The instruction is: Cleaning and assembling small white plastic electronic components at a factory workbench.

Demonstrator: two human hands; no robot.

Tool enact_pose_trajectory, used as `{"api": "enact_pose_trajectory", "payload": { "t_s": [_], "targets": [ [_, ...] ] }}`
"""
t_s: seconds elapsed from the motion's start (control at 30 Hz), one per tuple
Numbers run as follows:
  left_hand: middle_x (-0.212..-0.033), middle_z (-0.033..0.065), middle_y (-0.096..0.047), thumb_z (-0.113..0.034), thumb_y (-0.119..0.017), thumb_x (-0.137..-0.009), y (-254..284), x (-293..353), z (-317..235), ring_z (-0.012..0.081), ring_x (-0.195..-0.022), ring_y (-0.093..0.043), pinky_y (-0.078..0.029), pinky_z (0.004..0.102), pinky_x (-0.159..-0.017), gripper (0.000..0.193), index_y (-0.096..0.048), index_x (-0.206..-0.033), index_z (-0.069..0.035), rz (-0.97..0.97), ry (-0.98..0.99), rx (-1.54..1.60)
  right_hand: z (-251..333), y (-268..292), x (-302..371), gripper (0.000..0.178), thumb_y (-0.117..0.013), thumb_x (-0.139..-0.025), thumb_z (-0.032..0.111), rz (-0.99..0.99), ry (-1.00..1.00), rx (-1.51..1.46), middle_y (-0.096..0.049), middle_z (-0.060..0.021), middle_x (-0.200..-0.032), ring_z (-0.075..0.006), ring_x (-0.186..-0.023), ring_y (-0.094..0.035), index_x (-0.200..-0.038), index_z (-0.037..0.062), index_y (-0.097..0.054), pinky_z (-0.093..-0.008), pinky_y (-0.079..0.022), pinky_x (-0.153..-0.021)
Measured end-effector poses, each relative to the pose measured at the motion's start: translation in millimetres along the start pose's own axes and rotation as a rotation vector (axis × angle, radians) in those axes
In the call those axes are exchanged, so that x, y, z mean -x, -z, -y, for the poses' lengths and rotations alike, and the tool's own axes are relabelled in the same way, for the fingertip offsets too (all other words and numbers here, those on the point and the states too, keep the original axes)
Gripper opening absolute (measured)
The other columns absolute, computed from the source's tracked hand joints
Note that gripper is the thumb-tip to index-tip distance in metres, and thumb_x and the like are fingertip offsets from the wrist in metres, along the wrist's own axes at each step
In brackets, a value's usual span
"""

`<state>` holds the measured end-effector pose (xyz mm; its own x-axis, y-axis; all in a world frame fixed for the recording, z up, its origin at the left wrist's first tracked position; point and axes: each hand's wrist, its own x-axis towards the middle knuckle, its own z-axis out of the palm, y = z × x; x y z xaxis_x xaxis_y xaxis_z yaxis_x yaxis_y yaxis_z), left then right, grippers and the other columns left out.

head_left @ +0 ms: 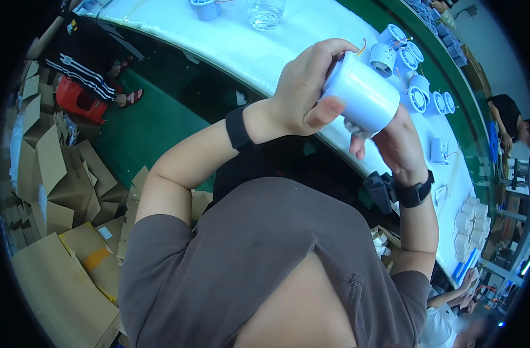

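A smooth white plastic cylinder [369,95], like a small fan housing, is held tilted above the table edge. My left hand [299,93] wraps around its upper-left end, thumb on the near side. A short thin orange wire [362,46] sticks out by that end. My right hand [397,142] closes on the lower right end from beneath, and most of its fingers are hidden behind the cylinder. A small greyish-white bit [356,130] shows under the cylinder near the right fingers; its kind cannot be made out.
Several similar white fan units [417,100] with wires stand on the white table [328,26], beyond my hands. A clear glass [266,14] is at the far edge. Stacked white rings [472,223] sit at the right. Cardboard boxes [62,168] and a red stool [79,101] are left. Other people work nearby.
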<state>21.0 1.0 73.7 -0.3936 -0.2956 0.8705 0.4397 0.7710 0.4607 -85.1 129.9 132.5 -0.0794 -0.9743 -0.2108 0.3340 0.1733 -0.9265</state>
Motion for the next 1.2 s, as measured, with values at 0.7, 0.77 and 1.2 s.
{"api": "enact_pose_trajectory", "payload": {
  "t_s": [0.7, 0.77, 1.2],
  "targets": [
    [-0.08, 0.0147, -0.049, -0.032, -0.036, -0.079, 19, -9, -1, 0.0172, -0.067, -0.05, -0.039, 0.0229, -0.058, 0.044, -0.04, -0.106, 0.002, 0.112, 0.262, 0.037, -4, 7, 9, 0.028, -0.04, -0.082, 0.007, -0.366, 0.556, 1.026, -0.059, -0.014, -0.085, -0.0245, -0.073, -0.058, -0.107, -0.0058, -0.044, -0.0319, -0.046, -0.068],
    [-0.081, 0.0155, -0.05, -0.032, -0.038, -0.078, 19, -9, -9, 0.019, -0.068, -0.051, -0.04, 0.0238, -0.058, 0.044, -0.04, -0.106, 0.002, 0.13, 0.294, 0.041, -5, 2, 8, 0.028, -0.04, -0.083, 0.011, -0.361, 0.521, 1.131, -0.058, -0.014, -0.088, -0.0236, -0.075, -0.058, -0.104, -0.0058, -0.046, -0.0304, -0.045, -0.07],
    [-0.083, 0.0129, -0.05, -0.034, -0.044, -0.079, 82, -35, -10, 0.0212, -0.07, -0.052, -0.041, 0.0278, -0.062, 0.044, -0.041, -0.105, 0.002, -0.182, 0.208, -0.165, -33, 17, -9, 0.038, -0.027, -0.088, 0.029, 0.299, 0.094, -0.355, -0.051, -0.0115, -0.065, -0.0184, -0.056, -0.048, -0.085, -0.0022, -0.048, -0.0263, -0.037, -0.049]
  ]
}}
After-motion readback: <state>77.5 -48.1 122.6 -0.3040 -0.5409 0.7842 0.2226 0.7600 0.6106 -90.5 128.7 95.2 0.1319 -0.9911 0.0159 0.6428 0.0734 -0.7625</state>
